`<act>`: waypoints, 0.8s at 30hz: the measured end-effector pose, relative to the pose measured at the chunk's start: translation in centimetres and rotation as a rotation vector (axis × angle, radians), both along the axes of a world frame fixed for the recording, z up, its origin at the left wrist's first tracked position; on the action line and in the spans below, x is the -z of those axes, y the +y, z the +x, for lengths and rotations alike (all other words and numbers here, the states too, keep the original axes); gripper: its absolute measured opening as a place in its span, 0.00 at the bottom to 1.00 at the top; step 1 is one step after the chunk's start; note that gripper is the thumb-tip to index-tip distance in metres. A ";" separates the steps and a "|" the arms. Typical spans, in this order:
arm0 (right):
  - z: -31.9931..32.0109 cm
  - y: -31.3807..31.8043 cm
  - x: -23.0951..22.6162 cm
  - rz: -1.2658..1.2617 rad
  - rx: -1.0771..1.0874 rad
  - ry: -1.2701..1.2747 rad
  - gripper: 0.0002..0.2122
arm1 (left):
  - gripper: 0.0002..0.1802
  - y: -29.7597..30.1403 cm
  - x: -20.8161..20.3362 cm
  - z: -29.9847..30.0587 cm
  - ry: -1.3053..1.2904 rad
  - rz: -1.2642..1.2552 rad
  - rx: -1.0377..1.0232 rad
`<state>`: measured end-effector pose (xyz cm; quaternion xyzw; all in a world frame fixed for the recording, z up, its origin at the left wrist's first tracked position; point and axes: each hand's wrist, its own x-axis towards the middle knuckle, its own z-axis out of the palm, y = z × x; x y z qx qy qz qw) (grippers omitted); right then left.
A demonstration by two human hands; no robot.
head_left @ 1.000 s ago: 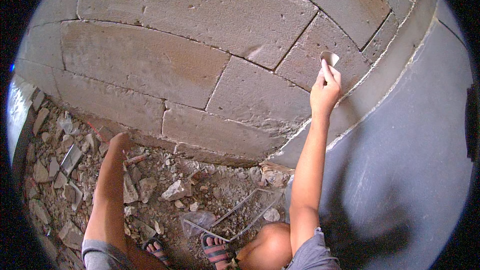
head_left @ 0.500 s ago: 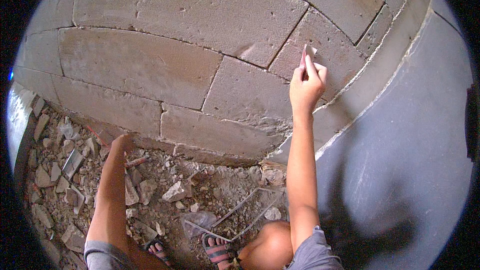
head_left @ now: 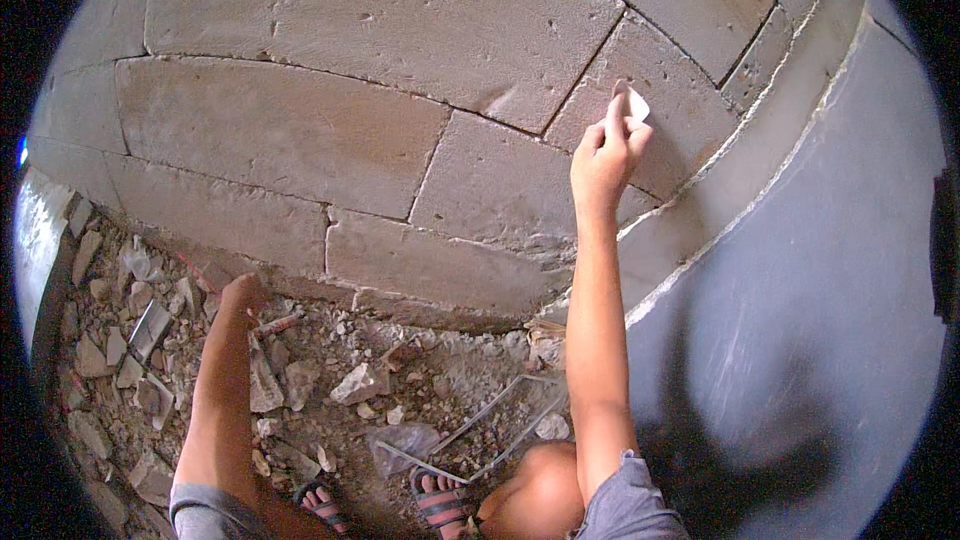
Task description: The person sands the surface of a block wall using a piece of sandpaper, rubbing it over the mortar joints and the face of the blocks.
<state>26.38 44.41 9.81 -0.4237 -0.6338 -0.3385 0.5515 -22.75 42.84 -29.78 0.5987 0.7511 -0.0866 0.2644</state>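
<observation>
My right hand (head_left: 608,148) is raised against a wall of large pale blocks (head_left: 520,180). It pinches a small flat whitish piece (head_left: 634,102), thin like a folded sheet or a scraper blade; its exact kind I cannot make out. The piece is at a block near the right end of the wall. Low on the left, my left hand (head_left: 243,292) is closed at the foot of the wall. A thin reddish thing (head_left: 197,273) juts out beside it on the left, partly hidden by the hand.
Broken masonry and stones (head_left: 362,383) cover the ground along the wall. Among them lie a bent thin pale frame (head_left: 480,418), a crumpled clear plastic bag (head_left: 405,440) and a reddish stick-like piece (head_left: 278,323). A smooth blue-grey surface (head_left: 770,320) rises on the right. My sandalled feet stand below.
My right hand has shifted slightly left and up, turning the whitish piece so that more of its flat face shows. The left hand stays nearly in place.
</observation>
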 end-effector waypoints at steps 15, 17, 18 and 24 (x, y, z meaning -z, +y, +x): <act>-0.2 0.7 -3.3 0.098 -0.072 0.104 0.20 | 0.15 0.6 0.0 1.3 -0.002 -0.037 0.045; -2.1 1.7 -2.8 0.069 -0.078 0.101 0.22 | 0.15 0.4 -0.1 1.1 0.005 -0.042 0.049; -2.7 1.6 -2.6 0.084 -0.066 0.023 0.22 | 0.15 0.4 -0.2 1.1 0.011 -0.045 0.050; -3.9 0.0 -1.9 -0.076 -0.261 -0.133 0.20 | 0.16 0.1 -0.3 -0.1 0.035 -0.060 0.044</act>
